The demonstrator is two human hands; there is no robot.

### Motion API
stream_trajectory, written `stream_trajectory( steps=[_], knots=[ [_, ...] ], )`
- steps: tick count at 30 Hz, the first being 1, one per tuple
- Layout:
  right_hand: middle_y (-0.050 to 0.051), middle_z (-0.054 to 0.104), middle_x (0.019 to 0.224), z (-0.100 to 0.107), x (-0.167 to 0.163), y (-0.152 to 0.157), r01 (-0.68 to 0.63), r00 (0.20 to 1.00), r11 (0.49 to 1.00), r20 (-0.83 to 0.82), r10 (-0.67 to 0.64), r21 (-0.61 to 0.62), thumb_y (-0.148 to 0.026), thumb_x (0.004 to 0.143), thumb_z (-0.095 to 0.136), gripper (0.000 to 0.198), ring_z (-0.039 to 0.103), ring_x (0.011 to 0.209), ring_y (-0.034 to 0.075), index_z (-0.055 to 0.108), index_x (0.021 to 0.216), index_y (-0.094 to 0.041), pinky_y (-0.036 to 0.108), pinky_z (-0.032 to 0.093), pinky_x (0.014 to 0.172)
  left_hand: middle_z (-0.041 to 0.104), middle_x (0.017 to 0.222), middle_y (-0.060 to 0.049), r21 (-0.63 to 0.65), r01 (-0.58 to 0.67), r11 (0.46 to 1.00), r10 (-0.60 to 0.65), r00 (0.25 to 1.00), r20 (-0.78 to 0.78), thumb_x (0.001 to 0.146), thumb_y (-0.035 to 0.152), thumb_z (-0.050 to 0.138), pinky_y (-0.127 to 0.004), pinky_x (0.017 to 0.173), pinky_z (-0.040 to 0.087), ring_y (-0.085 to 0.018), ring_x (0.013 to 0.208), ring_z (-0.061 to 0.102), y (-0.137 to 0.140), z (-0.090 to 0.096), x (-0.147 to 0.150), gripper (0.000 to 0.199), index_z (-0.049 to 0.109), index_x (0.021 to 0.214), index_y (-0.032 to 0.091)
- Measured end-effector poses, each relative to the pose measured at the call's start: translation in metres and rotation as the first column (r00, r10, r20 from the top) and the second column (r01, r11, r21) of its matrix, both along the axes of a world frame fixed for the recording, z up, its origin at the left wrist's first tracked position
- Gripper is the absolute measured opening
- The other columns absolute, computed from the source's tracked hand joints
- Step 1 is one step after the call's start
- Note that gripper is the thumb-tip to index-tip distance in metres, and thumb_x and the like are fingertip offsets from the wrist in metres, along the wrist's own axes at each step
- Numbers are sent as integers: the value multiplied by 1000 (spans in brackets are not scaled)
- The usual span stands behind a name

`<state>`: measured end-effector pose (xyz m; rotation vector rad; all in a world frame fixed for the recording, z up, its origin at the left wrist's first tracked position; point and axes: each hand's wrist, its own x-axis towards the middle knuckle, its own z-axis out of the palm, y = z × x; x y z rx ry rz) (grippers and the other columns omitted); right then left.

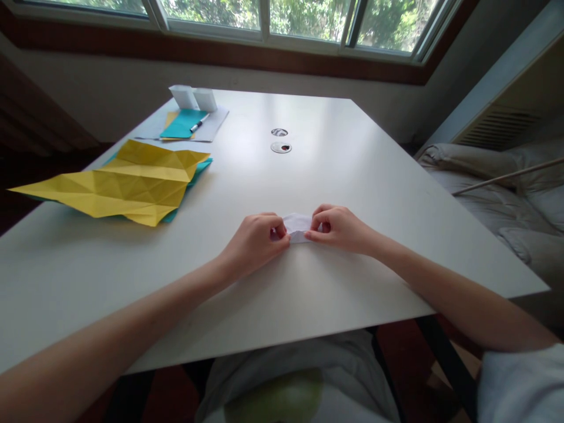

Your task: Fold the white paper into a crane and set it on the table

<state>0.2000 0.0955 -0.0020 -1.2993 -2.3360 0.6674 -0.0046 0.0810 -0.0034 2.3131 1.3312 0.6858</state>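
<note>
A small piece of folded white paper (298, 224) lies near the front of the white table, between my two hands. At its left end, my left hand (261, 238) pinches the paper between thumb and curled fingers. The other end is held the same way by my right hand (337, 228), its thumb pressing along the near edge. A crease runs across the paper's near side. The parts under my fingertips are hidden.
Creased yellow paper (145, 179) lies over teal paper (200, 171) on the left. Farther back are teal (180, 124) and white sheets, a pen (200, 123) and two white folded paper pieces (205, 100). Two round inserts (280, 147) sit mid-table.
</note>
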Motion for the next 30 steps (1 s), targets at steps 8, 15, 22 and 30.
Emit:
stream_trajectory(
  steps=[8, 15, 22, 30],
  knots=[
    [2, 60, 83, 4, -4, 5, 10, 998, 997, 56, -5, -77, -30, 69, 63, 16, 50, 61, 8, 62, 61, -16, 20, 36, 56, 55, 64, 1, 17, 25, 1000, -24, 998, -51, 70, 19, 56, -20, 53, 34, -9, 55, 48, 3, -2, 3, 13, 56, 58, 15],
    [1, 59, 78, 4, -4, 7, -9, 996, 996, 90, 17, -91, -30, 70, 62, 16, 50, 62, 8, 60, 62, -17, 20, 35, 56, 55, 66, 1, 1, 58, 998, -58, 996, -69, 68, 16, 55, -20, 53, 35, -9, 55, 48, 6, -3, 3, 10, 56, 58, 15],
    [1, 58, 77, 5, -3, 8, -44, 991, 993, 121, 57, -106, -30, 70, 61, 16, 47, 60, 8, 59, 62, -16, 20, 33, 53, 54, 66, 1, -24, 92, 995, -94, 992, -86, 67, 16, 56, -20, 54, 35, -9, 55, 47, 9, -2, 4, 10, 56, 58, 15],
    [1, 57, 74, 1, -5, 3, 26, 995, 999, 95, -23, -32, -27, 74, 56, 20, 48, 61, 8, 57, 58, -15, 21, 34, 57, 53, 68, 0, -38, 85, 996, -88, 992, -90, 67, 16, 55, -20, 54, 36, -9, 57, 48, 9, -1, 5, 9, 55, 58, 15]
  ],
)
